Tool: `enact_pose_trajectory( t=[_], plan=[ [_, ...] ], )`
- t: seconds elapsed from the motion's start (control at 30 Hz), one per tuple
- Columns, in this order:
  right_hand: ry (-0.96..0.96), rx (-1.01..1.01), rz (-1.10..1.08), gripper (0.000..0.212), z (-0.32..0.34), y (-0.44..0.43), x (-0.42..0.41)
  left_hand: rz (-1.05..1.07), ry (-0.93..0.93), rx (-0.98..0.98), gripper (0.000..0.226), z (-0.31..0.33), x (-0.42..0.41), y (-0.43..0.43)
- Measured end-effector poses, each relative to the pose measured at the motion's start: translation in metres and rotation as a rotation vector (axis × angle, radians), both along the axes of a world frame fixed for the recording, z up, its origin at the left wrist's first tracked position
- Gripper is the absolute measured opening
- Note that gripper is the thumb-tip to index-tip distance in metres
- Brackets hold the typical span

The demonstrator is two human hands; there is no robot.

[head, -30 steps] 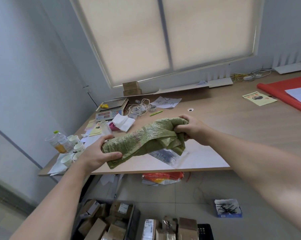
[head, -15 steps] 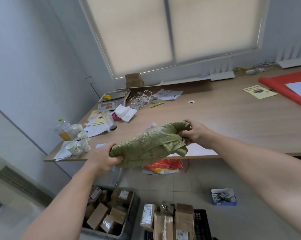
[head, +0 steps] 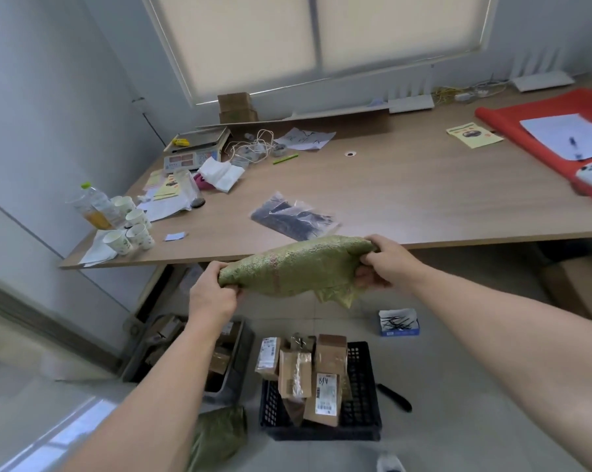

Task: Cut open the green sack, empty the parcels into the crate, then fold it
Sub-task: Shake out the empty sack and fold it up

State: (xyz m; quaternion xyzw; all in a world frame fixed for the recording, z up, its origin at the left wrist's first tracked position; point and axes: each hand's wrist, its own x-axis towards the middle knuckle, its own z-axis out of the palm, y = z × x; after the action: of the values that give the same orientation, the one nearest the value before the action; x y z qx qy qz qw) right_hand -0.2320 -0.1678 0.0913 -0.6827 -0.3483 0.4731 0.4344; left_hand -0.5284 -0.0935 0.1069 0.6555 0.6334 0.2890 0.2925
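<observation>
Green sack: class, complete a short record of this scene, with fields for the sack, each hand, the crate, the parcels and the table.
green sack: bunched into a loose roll, held in the air in front of the table edge
left hand: grips the sack's left end
right hand: grips the sack's right end
black crate: on the floor
cardboard parcels: piled in the crate
wooden table: holds a clear bag of dark items, paper cups, papers

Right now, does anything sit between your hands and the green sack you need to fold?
No. The left hand and the right hand each grip one end of the green sack, held in front of the table edge.
</observation>
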Motion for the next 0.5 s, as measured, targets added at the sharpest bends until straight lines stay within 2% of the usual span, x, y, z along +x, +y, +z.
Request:
enact_pose_trajectory(
  t=[0.1,0.27,0.33,0.43,0.5],
  plan=[
    [0.398,-0.046,-0.159,0.033,-0.013,-0.016,0.015,-0.012,-0.182,-0.137,0.038,-0.015,0.011,-0.012],
    [0.698,-0.019,-0.380,0.043,-0.040,-0.020,0.051,-0.141,-0.589,-0.477,0.046,-0.022,0.046,-0.029],
    [0.705,-0.033,-0.486,0.033,-0.051,-0.018,0.063,-0.144,-0.622,-0.521,0.045,-0.024,0.064,-0.032],
    [0.557,-0.090,-0.454,0.011,-0.070,-0.020,0.079,-0.032,-0.627,-0.420,0.048,-0.033,0.097,-0.032],
    [0.505,-0.093,-0.428,0.014,-0.083,-0.024,0.092,0.072,-0.648,-0.324,0.040,-0.046,0.116,-0.032]
  ],
)
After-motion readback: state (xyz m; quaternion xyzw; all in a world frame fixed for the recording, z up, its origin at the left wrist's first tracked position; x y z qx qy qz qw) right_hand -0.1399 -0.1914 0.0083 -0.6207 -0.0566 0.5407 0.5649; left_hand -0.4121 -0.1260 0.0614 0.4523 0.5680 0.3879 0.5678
